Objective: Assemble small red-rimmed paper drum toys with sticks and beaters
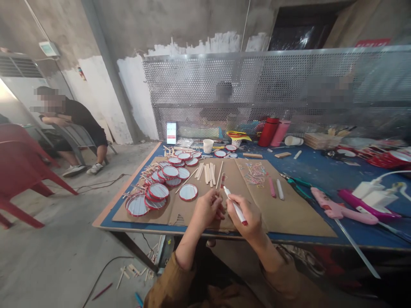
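Observation:
My right hand [245, 212] is closed around a white marker [236, 209] with a red end, its tip pointing up and left. Beside it, my left hand [207, 209] pinches a thin flat stick [222, 182] that looks partly reddish. Both hands are above a sheet of brown cardboard [289, 214]. Pale wooden sticks [209, 174] lie just beyond the hands. Round white discs with red rims [158, 191] are piled at the left, with a single one [188, 192] nearer my left hand. Small coloured bands [255, 173] lie in a heap to the right.
A pink glue gun [337, 209], green-handled pliers [297, 186] and a purple power strip [366, 204] lie on the right. Paper cup [208, 146], phone [171, 133] and red bottle [268, 131] stand along the back. A person [80, 117] sits at the far left near a red chair [28, 171].

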The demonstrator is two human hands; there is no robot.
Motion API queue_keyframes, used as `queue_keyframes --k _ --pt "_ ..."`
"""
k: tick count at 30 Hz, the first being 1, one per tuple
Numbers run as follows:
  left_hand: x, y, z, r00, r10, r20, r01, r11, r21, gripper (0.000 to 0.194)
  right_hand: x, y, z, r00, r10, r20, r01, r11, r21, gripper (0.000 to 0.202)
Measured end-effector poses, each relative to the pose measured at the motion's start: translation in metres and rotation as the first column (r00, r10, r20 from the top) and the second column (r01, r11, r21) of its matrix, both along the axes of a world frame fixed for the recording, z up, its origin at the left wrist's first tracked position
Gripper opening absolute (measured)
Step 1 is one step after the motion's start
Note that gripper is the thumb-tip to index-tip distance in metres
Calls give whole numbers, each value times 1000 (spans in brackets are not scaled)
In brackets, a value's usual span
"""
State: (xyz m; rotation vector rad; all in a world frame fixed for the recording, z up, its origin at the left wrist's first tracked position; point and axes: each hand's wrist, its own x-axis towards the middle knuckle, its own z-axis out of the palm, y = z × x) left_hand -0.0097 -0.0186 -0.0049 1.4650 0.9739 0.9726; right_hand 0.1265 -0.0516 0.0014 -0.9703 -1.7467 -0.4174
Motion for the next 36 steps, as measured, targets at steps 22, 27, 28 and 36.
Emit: queue_keyframes --k 22,27,28,36 --pt "0 1 -1 1000 1 -26 -1 1000 21 13 1 3 -4 1000 -26 -5 26 1000 -16 15" --pt "0 0 -1 1000 2 -12 -1 1000 24 12 1 2 -3 999 13 36 -12 1000 -15 16" --pt "0 0 -1 1000 4 -11 -4 1000 22 12 0 2 -3 999 14 42 -13 1000 -23 15" --pt "0 1 -2 1000 7 -16 -7 1000 5 12 0 0 -1 1000 -9 9 9 1000 -20 16"
